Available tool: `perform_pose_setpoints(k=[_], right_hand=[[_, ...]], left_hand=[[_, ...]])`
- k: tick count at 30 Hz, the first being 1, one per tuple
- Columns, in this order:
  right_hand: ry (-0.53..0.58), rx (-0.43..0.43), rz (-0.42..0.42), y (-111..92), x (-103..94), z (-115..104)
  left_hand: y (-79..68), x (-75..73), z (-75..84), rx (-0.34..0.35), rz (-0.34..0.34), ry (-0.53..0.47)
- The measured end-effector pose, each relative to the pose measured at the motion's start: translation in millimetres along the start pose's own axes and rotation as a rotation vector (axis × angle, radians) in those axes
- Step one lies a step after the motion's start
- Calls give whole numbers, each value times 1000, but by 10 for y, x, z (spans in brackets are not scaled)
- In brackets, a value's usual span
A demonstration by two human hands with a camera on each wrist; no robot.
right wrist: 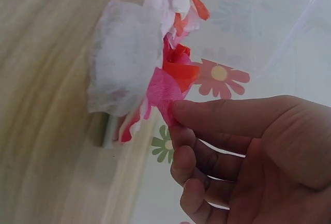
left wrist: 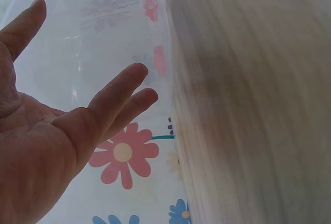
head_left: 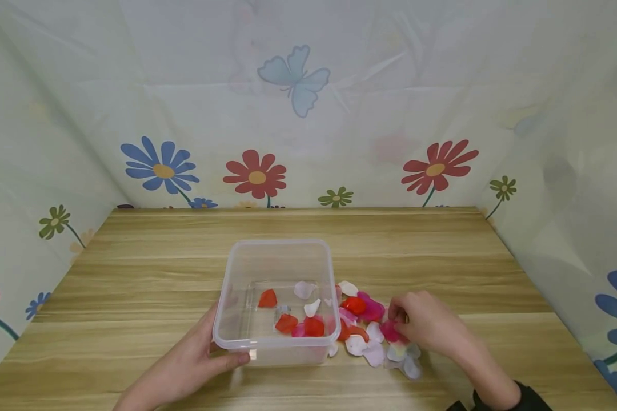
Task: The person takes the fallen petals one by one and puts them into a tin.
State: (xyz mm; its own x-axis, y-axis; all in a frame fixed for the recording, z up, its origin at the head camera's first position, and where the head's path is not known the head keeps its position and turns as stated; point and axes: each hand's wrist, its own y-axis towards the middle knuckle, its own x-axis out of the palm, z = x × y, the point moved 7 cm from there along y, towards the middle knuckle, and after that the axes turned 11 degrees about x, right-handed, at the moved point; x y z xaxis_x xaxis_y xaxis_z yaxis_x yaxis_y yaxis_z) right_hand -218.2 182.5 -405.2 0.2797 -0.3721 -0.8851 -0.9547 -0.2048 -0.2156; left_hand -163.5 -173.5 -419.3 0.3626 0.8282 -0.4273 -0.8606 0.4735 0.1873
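Observation:
A clear plastic container (head_left: 277,347), open at the top, stands on the table with several red, pink and white petals inside. My left hand (head_left: 197,357) rests against its left side, thumb at the front corner. The left wrist view shows that hand (left wrist: 57,125) with fingers spread and fairly straight beside the clear wall. To the right of the container lies a loose pile of petals (head_left: 374,354). Over this pile my right hand (head_left: 432,322) pinches a pink petal (right wrist: 164,90) between thumb and index finger, the other fingers loosely curled.
The wood-grain table (head_left: 159,274) ends at a flower-printed sheet (head_left: 365,125) behind and at both sides. Whitish translucent petals (head_left: 408,362) lie at the pile's near right end. A dark sleeve (head_left: 516,399) covers the right forearm.

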Motion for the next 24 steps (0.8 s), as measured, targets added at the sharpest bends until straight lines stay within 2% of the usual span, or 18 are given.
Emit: perform_pose_setpoints(k=[5, 14, 16, 20, 24], right_hand=[[14, -10, -3, -27, -48, -19], [42, -49, 22, -89, -177, -112], [46, -60, 35, -107, -211, -144], [59, -80, 76, -140, -289, -215], [81, -121, 169, -181, -398, -311]], left_hand=[[-4, -3, -30, -40, 9, 2], [1, -10, -10, -2, 6, 17], [1, -9, -20, -16, 7, 7], [6, -9, -13, -10, 1, 10], [6, -5, -11, -19, 2, 6]])
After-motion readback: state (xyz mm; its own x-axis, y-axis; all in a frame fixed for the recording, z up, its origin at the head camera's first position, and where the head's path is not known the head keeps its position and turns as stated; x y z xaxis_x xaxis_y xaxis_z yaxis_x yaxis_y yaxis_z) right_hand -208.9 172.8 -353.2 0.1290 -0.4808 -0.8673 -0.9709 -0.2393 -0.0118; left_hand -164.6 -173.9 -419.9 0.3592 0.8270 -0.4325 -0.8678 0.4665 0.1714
